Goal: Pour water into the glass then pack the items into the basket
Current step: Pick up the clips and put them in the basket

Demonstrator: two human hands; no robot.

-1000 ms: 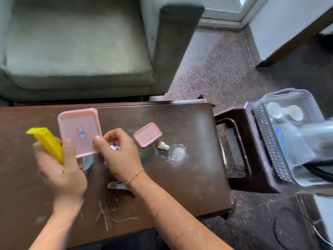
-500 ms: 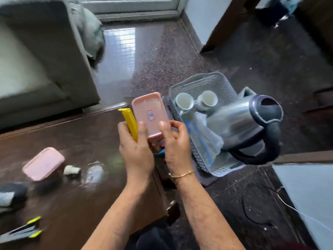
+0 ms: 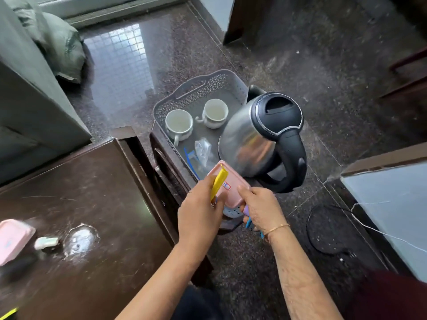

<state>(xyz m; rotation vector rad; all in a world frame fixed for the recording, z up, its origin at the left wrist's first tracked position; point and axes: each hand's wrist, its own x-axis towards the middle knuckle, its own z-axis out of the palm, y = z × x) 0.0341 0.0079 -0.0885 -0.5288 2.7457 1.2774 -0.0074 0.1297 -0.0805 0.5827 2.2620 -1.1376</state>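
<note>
A grey perforated basket (image 3: 184,98) sits on a dark stool to the right of the table. Inside it stand two white cups (image 3: 179,124), a steel electric kettle (image 3: 261,137) with a black lid and handle, and a clear plastic bag (image 3: 203,151). Both hands hold a pink lidded container (image 3: 232,188) over the basket's near edge. My left hand (image 3: 198,215) also grips a yellow clip (image 3: 219,182) against it. My right hand (image 3: 261,210) holds the container's right side, with small purple and blue items tucked under its fingers.
The dark brown table (image 3: 92,192) carries a second pink container (image 3: 12,239) at its left edge, a small white object (image 3: 46,241) and a wet patch (image 3: 79,237). A grey sofa (image 3: 27,95) stands behind. A black cable (image 3: 323,227) lies on the speckled floor.
Both hands carried the pink container and yellow clip from the table rightward to the basket's near edge. The view swung right and down toward the basket.
</note>
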